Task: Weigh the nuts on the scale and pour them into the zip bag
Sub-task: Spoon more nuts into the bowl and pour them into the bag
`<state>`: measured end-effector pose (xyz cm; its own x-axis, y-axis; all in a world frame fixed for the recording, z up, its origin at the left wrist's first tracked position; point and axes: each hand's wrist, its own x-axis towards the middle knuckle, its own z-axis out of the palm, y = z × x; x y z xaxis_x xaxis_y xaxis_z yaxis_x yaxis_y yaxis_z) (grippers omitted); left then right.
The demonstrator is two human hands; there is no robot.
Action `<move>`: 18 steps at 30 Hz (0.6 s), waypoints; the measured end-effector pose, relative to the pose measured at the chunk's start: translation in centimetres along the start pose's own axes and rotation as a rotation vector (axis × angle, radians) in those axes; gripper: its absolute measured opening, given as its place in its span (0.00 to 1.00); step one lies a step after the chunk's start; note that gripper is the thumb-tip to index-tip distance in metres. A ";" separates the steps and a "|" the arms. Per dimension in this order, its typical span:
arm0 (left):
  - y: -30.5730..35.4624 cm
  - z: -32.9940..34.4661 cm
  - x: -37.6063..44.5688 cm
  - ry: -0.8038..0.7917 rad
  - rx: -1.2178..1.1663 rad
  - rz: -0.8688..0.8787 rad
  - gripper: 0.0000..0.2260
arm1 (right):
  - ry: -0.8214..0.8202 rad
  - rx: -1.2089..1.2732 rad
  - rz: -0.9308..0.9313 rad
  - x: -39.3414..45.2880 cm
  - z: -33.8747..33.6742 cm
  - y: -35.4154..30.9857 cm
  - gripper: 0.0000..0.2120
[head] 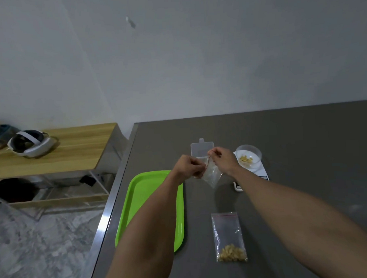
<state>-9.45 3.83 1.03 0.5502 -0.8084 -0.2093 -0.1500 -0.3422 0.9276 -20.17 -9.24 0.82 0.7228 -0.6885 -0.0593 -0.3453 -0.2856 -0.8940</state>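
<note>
A bright green rectangular plastic tray (139,203) lies on the grey table (304,144) near its left edge. A clear lidded plastic box (197,149) sits farther back. Left of the table, a white headset (30,144) rests on a wooden shelf unit (73,152).

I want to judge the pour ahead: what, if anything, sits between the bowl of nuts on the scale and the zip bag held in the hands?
Nothing visible does. The bowl of nuts sits on the scale just right of the right hand. That hand and the left hand pinch the zip bag at its top edge.
</note>
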 end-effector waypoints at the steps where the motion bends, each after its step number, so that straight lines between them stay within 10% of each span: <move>1: 0.1 0.5 0.2 0.042 0.025 -0.008 0.06 | 0.009 0.002 0.003 -0.1 -0.4 0.2 0.06; 18: 1.3 3.7 1.3 0.312 0.289 -0.030 0.01 | -0.008 -0.193 0.144 -0.5 -2.5 0.1 0.09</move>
<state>-11.99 0.58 0.79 0.7731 -0.6279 -0.0898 -0.3302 -0.5192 0.7883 -22.04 -10.63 1.82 0.6625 -0.7259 -0.1846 -0.5528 -0.3075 -0.7745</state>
